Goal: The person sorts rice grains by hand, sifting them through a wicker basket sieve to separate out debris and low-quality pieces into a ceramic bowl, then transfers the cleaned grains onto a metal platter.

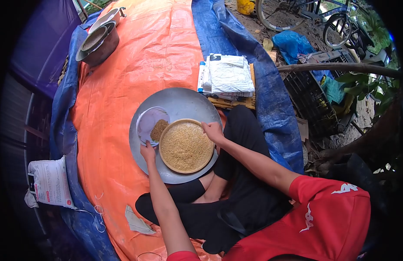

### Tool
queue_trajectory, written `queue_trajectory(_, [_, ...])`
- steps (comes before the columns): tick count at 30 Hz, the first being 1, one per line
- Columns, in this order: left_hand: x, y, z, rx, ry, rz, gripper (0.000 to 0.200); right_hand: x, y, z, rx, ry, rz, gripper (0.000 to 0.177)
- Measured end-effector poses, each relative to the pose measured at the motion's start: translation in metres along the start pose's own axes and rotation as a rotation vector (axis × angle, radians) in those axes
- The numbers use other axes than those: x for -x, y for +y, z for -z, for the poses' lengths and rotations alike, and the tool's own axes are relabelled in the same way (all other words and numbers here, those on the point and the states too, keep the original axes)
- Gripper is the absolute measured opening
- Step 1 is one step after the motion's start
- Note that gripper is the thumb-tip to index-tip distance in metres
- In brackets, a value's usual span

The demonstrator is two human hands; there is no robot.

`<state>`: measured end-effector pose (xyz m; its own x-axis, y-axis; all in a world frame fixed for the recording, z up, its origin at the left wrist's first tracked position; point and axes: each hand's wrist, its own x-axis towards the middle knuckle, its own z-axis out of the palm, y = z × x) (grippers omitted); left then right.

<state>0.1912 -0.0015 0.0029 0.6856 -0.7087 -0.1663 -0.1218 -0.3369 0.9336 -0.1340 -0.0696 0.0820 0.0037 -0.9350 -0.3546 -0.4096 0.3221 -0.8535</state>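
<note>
A round, tan-rimmed sieve [186,121] full of pale yellow grain [187,146] is over a wide grey metal tray [184,96] in front of my crossed legs. My right hand [213,132] is closed on the sieve's right rim. At the lower left, my left hand [148,151] grips the near rim of a whitish bowl [145,122], with the thumb at its edge. Inside that bowl is a small heap of browner grain [159,130]. The sieve overlaps the bowl's right side in this view.
Folded white sacks [229,74] lie on a wooden board at the tray's upper right. Dark basins [99,45] stand far left on the orange tarp [110,143]. A printed white bag [51,182] is at left. Crates [310,95] and a bicycle [314,15] are at right.
</note>
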Motion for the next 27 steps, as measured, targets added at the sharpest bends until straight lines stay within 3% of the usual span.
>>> queue_trajectory(4, [0.002,0.004,0.003,-0.012,-0.036,0.01,0.031,-0.036,0.004,-0.002,0.405,0.102,0.239,0.047])
queue_trajectory(5, [0.002,0.006,0.003,-0.008,-0.036,0.011,0.031,-0.046,0.007,-0.002,0.49,0.029,0.175,0.047])
queue_trajectory(8, [-0.001,0.005,0.003,0.0,-0.047,0.005,0.029,-0.053,0.013,-0.003,0.678,-0.099,0.235,0.05])
queue_trajectory(15, [-0.001,0.009,0.009,0.005,-0.099,0.004,0.026,-0.072,0.02,-0.006,0.657,-0.322,0.152,0.051])
queue_trajectory(23, [-0.009,0.002,0.034,0.029,-0.206,0.061,0.028,-0.067,0.005,-0.016,0.578,-0.381,0.504,0.046])
queue_trajectory(27, [-0.009,0.008,0.049,0.079,-0.25,0.221,0.027,-0.063,-0.018,-0.014,0.556,-0.454,0.61,0.045])
